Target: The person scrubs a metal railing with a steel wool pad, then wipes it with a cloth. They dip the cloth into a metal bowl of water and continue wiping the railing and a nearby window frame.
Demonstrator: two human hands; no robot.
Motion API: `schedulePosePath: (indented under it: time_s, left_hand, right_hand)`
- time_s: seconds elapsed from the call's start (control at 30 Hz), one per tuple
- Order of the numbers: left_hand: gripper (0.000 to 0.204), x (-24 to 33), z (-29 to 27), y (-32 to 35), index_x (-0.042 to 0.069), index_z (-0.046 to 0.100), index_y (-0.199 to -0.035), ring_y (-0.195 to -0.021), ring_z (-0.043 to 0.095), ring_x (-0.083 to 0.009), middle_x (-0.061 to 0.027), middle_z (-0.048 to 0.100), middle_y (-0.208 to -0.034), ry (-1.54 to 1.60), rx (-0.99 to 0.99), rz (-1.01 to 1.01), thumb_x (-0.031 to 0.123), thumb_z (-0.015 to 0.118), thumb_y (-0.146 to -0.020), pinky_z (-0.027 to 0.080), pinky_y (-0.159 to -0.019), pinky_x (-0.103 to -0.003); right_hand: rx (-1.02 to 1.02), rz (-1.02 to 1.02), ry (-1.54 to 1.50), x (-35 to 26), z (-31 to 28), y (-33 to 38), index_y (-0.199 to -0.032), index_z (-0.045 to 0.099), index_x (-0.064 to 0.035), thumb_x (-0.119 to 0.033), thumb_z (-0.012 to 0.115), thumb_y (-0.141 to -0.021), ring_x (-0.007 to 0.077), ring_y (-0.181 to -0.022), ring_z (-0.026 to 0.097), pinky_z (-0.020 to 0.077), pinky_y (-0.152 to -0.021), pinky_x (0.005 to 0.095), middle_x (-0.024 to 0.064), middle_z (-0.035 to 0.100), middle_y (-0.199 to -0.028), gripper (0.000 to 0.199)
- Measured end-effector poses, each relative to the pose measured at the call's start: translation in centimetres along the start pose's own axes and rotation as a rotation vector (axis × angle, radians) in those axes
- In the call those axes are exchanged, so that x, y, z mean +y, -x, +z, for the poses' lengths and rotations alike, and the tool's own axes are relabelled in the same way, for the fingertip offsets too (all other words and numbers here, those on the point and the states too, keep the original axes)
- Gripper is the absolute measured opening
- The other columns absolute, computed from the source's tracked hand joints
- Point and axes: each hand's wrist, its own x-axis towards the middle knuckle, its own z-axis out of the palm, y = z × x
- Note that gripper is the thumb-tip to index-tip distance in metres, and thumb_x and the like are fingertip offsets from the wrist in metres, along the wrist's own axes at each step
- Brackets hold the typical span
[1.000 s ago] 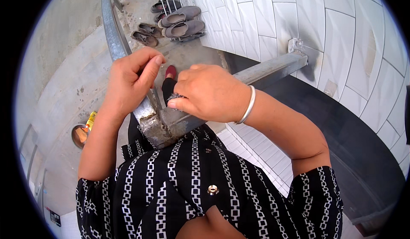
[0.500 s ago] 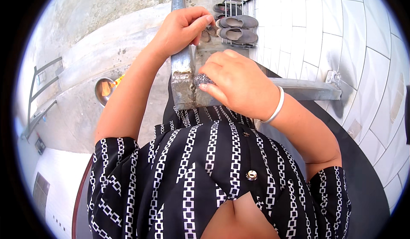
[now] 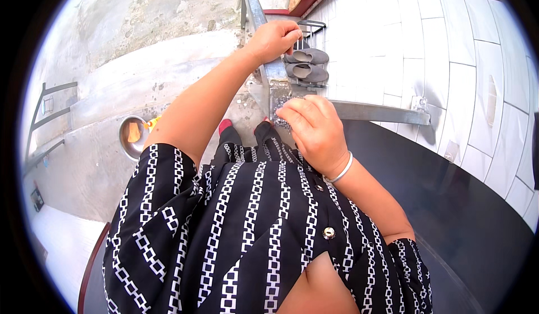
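Observation:
A grey metal rail (image 3: 259, 13) runs away from me and meets a crossbar (image 3: 376, 113) that goes off to the right. My right hand (image 3: 321, 126) is closed on a silvery steel wool scourer (image 3: 282, 115), partly covered by the fingers, at the corner of the metal frame. Farther along, my left hand (image 3: 276, 40) lies over the rail with its fingers curled down past the right side. Anything inside those left fingers is hidden.
Grey shoes (image 3: 307, 65) stand on a wire rack beyond the rail. A metal bowl (image 3: 128, 140) with a yellowish piece inside sits on the concrete at left. A dark rounded surface (image 3: 404, 185) spreads at right, below a white tiled wall (image 3: 449, 39). My feet (image 3: 225, 124) show below.
My view has shifted, and my feet and a red-framed object at the top now show more. The right hand with the scourer has moved slightly at the corner; the left hand stays by the rail.

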Motion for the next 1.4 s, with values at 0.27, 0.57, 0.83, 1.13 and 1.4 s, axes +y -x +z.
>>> schedulePosePath:
  time_s: [0.27,0.57,0.83,1.13,1.4]
  left_hand:
    - [0.030,-0.6,0.1,1.8,0.005,0.064,-0.088,-0.055,0.058,-0.0142,-0.0046,0.060,-0.059,-0.009,0.027,0.084,0.030,0.048,-0.091,0.044,-0.059,-0.031]
    - [0.025,-1.2,0.1,3.0,0.007,0.063,-0.092,-0.068,0.063,-0.0180,-0.0062,0.065,-0.068,0.042,0.062,0.079,0.024,0.046,-0.089,0.047,-0.069,-0.032]
    - [0.024,-1.5,0.1,3.0,0.005,0.062,-0.093,-0.066,0.061,-0.0188,-0.0072,0.064,-0.069,0.062,0.088,0.088,0.022,0.046,-0.089,0.047,-0.066,-0.032]
    - [0.024,-1.5,0.2,2.3,0.005,0.063,-0.088,-0.068,0.064,-0.0210,-0.0073,0.065,-0.069,0.091,0.103,0.077,0.022,0.046,-0.087,0.048,-0.067,-0.033]
    - [0.022,-1.6,-0.1,2.4,0.004,0.061,-0.091,-0.063,0.061,-0.0154,-0.0059,0.063,-0.065,0.106,0.099,0.072,0.020,0.046,-0.089,0.047,-0.064,-0.030]
  right_hand:
    - [0.051,0.219,0.159,-3.3,1.4,0.5,-0.093,0.064,-0.0076,0.004,0.063,-0.062,0.0268,-0.086,0.055,0.0474,-0.076,0.0364,0.0059,0.061,-0.093,0.033]
    - [0.092,0.227,0.276,-3.9,2.6,0.0,-0.091,0.063,-0.0068,-0.001,0.064,-0.067,0.0275,-0.087,0.055,0.0452,-0.078,0.0379,0.0056,0.059,-0.089,0.025]
    - [0.154,0.262,0.226,-5.2,3.1,1.4,-0.085,0.061,-0.0053,-0.002,0.063,-0.068,0.0295,-0.082,0.054,0.0450,-0.074,0.0398,0.0082,0.060,-0.087,0.018]
    - [0.148,0.207,0.261,-4.2,3.2,0.2,-0.089,0.064,-0.0082,-0.001,0.067,-0.065,0.0280,-0.081,0.054,0.0457,-0.072,0.0396,0.0054,0.058,-0.088,0.026]
    - [0.120,0.181,0.227,-4.1,3.7,0.2,-0.095,0.065,-0.0096,0.000,0.066,-0.065,0.0275,-0.086,0.052,0.0442,-0.078,0.0387,0.0050,0.056,-0.092,0.032]
